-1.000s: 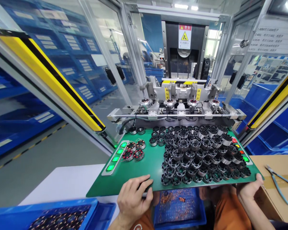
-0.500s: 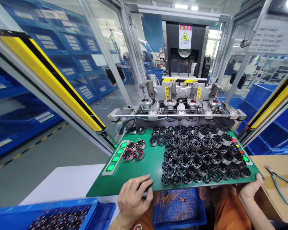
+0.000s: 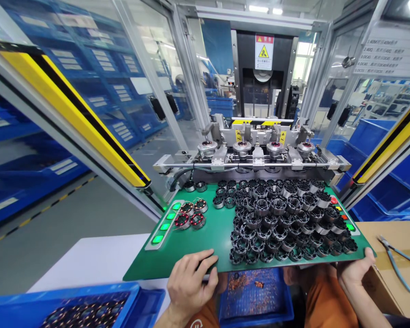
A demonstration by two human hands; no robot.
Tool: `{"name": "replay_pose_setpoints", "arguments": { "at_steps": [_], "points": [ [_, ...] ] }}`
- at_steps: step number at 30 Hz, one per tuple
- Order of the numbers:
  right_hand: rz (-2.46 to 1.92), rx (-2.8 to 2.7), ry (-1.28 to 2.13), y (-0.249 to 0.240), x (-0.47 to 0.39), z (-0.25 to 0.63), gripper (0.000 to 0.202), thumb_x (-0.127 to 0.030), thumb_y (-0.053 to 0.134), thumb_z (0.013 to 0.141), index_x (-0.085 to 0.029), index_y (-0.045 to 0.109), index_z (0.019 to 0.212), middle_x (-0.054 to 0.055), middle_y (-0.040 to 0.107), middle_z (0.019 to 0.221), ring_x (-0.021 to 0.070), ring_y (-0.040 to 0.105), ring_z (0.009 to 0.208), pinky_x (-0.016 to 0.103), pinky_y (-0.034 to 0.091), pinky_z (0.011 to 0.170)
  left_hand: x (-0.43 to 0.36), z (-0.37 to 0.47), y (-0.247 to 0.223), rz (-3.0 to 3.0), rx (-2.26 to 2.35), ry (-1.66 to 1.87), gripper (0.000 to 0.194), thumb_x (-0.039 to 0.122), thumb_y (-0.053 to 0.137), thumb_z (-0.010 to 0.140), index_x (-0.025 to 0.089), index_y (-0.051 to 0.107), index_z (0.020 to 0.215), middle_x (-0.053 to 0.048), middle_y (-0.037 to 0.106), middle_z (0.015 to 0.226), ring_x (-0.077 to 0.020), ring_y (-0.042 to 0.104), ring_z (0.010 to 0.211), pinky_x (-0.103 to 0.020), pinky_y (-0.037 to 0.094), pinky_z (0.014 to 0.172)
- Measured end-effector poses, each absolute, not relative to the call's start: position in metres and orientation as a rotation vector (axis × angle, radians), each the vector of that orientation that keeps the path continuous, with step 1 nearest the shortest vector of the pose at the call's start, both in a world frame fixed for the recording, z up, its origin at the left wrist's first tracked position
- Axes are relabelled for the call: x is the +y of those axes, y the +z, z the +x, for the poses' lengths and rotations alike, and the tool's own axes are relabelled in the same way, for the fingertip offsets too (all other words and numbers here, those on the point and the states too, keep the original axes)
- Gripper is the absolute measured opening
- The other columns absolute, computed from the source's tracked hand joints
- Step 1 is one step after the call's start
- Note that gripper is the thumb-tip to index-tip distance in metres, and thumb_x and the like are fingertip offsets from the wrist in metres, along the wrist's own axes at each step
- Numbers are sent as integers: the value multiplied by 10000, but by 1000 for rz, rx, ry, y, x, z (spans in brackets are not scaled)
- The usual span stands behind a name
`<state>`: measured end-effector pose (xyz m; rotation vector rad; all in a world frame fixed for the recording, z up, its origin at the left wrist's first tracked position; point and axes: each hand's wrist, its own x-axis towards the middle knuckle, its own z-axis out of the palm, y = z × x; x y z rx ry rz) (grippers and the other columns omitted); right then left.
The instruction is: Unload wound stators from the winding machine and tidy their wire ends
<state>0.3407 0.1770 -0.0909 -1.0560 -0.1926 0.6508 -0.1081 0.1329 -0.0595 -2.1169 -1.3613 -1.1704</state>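
Note:
My left hand [image 3: 192,282] rests at the front edge of the green tabletop [image 3: 146,266], its fingers loosely bent on the surface and its thumb by the edge; nothing shows in it. At the front right corner, my right hand [image 3: 355,271] has its thumb at the edge; its other fingers are hidden beneath. Between the hands, stacked rows of bare black-and-silver stator cores [image 3: 278,207] cover the table's right part. Several copper-wound stators [image 3: 197,221] lie at the left. Behind them, a winding machine [image 3: 258,155] holds several parts in a row of round fixtures.
Green-lit buttons [image 3: 165,227] line the left panel; another panel with a red button [image 3: 334,200] is at right. A blue crate [image 3: 133,296] of wound parts stands front left. A blue tray [image 3: 259,300] with copper scraps sits below. Pliers [image 3: 394,259] lie on a cardboard box [image 3: 372,232].
The machine's upper tooling, with its black-and-yellow striped bar, has moved lower behind the fixtures. Both hands and the parts on the tabletop stay where they were.

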Motion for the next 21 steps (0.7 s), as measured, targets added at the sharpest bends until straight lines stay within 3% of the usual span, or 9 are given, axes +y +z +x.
{"name": "replay_pose_setpoints", "arguments": {
  "at_steps": [8,16,21],
  "points": [
    [-1070,-186,652,-93,178,343,633,-671,452,808,-205,689,1164,66,717,1220,295,646,1139,497,565,951,133,-109,-60,-2132,-1348,-1159,127,187,594,953,248,691,1009,-32,749,1035,-204,645,900,-358,465,813],
    [-1023,-211,641,-90,177,339,612,-640,470,841,-206,693,1210,60,716,1258,277,627,1217,485,514,1079,132,-108,-57,-2128,-1348,-1154,120,186,590,966,245,685,1008,-35,745,1034,-205,639,900,-357,463,805],
    [-1024,-192,651,-94,177,341,651,-666,484,829,-209,690,1245,60,714,1282,286,635,1207,498,515,1078,133,-109,-60,-2129,-1344,-1150,118,185,588,972,241,685,1011,-35,743,1037,-204,633,911,-357,460,814]
  ]
}}
